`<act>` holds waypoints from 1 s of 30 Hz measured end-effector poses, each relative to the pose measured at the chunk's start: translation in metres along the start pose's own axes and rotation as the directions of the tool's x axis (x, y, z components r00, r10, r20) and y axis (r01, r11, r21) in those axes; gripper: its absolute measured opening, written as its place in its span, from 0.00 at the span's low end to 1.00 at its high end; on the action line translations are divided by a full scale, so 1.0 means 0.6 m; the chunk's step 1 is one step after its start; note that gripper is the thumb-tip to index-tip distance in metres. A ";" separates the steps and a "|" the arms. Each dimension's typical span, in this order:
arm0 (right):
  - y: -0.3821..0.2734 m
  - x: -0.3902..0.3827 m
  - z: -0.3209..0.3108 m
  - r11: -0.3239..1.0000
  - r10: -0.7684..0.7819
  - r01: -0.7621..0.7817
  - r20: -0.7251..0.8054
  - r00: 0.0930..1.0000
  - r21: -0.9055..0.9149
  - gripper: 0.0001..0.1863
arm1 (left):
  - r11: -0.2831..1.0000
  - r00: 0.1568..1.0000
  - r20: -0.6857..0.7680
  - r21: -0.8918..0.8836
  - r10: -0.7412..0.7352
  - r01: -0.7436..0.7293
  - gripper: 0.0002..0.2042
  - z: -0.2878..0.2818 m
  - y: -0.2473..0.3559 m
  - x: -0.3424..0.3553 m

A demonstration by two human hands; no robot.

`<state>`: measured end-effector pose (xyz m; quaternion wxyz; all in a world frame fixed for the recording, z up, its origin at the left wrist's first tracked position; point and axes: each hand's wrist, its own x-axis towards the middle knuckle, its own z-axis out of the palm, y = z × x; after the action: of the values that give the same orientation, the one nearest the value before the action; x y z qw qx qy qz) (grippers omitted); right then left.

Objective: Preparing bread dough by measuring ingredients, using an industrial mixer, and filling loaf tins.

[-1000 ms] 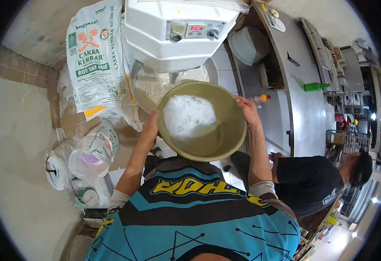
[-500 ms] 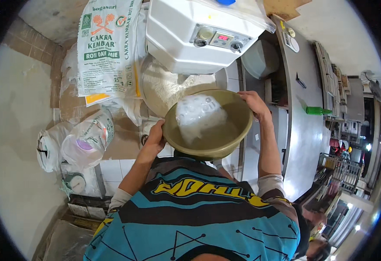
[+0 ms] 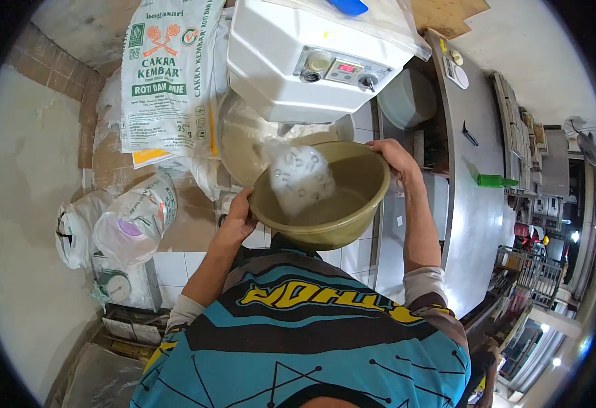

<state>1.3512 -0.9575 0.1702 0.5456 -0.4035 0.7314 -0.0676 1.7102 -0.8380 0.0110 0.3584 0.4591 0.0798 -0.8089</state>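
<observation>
Both my hands grip a wide olive-green plastic basin (image 3: 365, 182) by its rim, holding it up in front of my body. My left hand (image 3: 239, 216) is closed on the near-left rim; my right hand (image 3: 396, 162) is closed on the far-right rim. Inside, against the far-left wall, sits a shiny whitish translucent mass (image 3: 303, 175) with small dark ring-like marks. It looks like ice pieces, but blur hides its exact kind. The basin tips toward a large metal mixing bowl (image 3: 233, 129), its far-left rim overlapping the bowl. Pale material shows in the bowl, partly hidden.
A white mixer (image 3: 277, 58) with a control panel overhangs the bowl. Flour sacks (image 3: 162, 102) lie at left, above plastic bags (image 3: 131, 221) and a dial scale (image 3: 116, 287). On the right, a long metal table (image 3: 478, 224) carries a green bottle (image 3: 495, 181) and a dark tool (image 3: 471, 133).
The basin has moved slightly left and tilted farther toward the mixing bowl. The whitish mass has shifted left toward the rim, and less flour shows in the bowl.
</observation>
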 end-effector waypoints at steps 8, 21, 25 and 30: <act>0.048 0.006 -0.070 0.880 -0.056 0.105 -0.118 0.991 0.463 0.13 | 0.987 0.994 -0.042 0.127 -0.099 0.103 0.14 0.112 0.005 0.010; -0.022 0.057 -0.160 0.901 -0.012 0.108 -0.226 0.974 0.421 0.12 | 0.987 0.953 0.266 -0.026 -0.144 0.157 0.13 0.151 -0.016 0.136; -0.028 0.060 -0.163 0.906 -0.035 0.115 -0.199 0.979 0.408 0.12 | 0.987 0.954 0.262 -0.038 -0.144 0.159 0.13 0.167 -0.014 0.116; -0.043 0.035 -0.131 0.920 -0.002 0.070 -0.175 0.985 0.385 0.11 | 0.976 0.971 0.140 -0.082 -0.191 0.204 0.13 0.140 -0.022 0.094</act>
<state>1.2957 -1.0155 0.1993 0.5488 -0.2931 0.7399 -0.2558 1.6258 -0.8957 0.0106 0.3020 0.3768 0.1400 -0.8644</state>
